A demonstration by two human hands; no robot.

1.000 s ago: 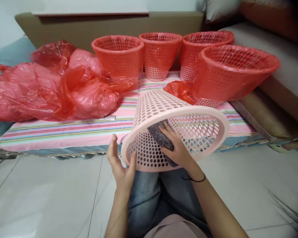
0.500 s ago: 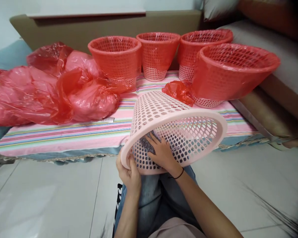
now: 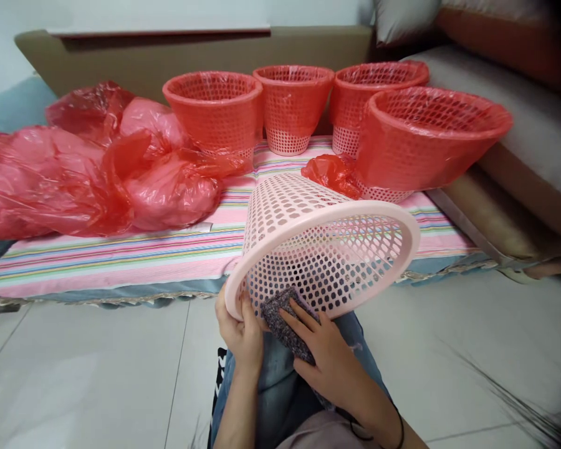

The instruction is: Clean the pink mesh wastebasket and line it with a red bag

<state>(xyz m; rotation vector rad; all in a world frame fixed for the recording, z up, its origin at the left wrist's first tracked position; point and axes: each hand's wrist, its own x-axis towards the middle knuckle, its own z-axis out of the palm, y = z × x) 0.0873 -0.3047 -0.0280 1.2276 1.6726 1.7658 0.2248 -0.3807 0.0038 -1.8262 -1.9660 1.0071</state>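
A pale pink perforated plastic basket lies tilted over my knees, its wide mouth turned towards me. My left hand grips the rim at the lower left, thumb inside and fingers round the outside. Under the fingers of my right hand is a dark grey speckled scrubbing sponge, pressed at the lower edge of the basket's mouth. The sponge partly covers the rim there.
Several baskets lined with red plastic bags stand on a striped cloth over a bench. Bulging red bags lie at left, and a crumpled red bag sits behind my basket. Cushions are stacked at right.
My right hand has drawn the sponge from inside the basket out to the lower rim, towards me. The left hand keeps its hold, and the basket has barely moved.
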